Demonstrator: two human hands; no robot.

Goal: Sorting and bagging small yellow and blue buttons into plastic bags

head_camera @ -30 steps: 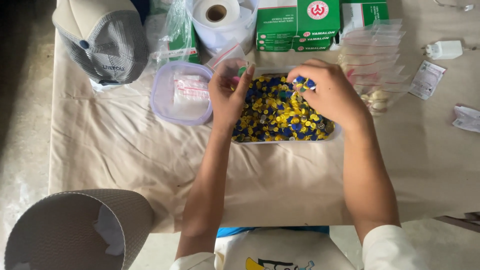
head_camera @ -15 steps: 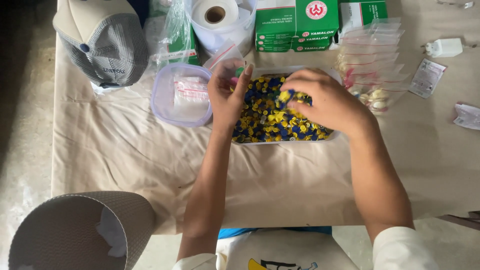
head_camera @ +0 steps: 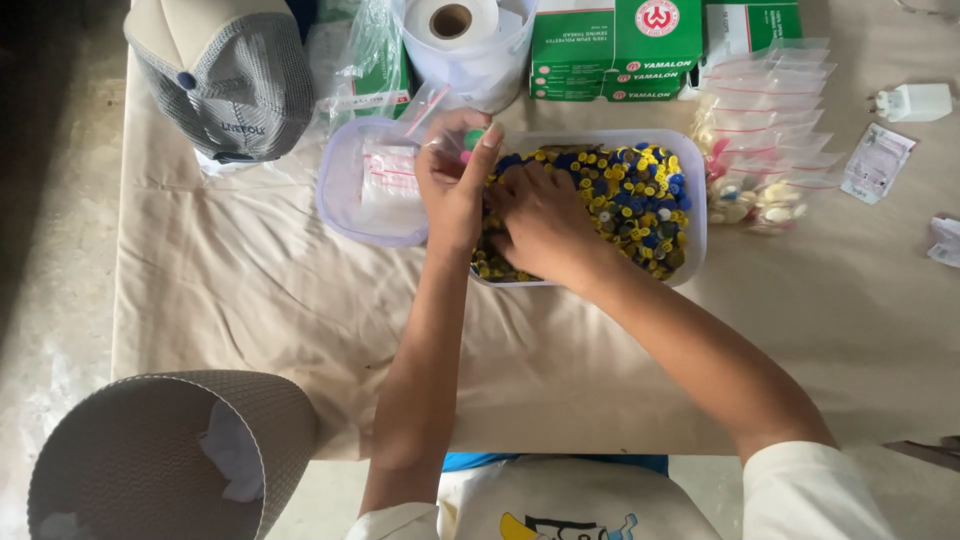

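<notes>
Over clear tray (head_camera: pixel 690 150), left hand (head_camera: pixel 452 180) pinching baggie (head_camera: pixel 440 110), right hand (head_camera: pixel 540 215) grip buried, unclear

Both forearms reach forward, wrists nearly meeting. The left hand (head_camera: pixel 452 180) stands upright with fingers pinched. The right hand (head_camera: pixel 540 220) lies palm-down just beside it, fingers curled.

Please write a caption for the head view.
Right hand digs in tray of blue-yellow pieces; left hand holds bag.
</notes>
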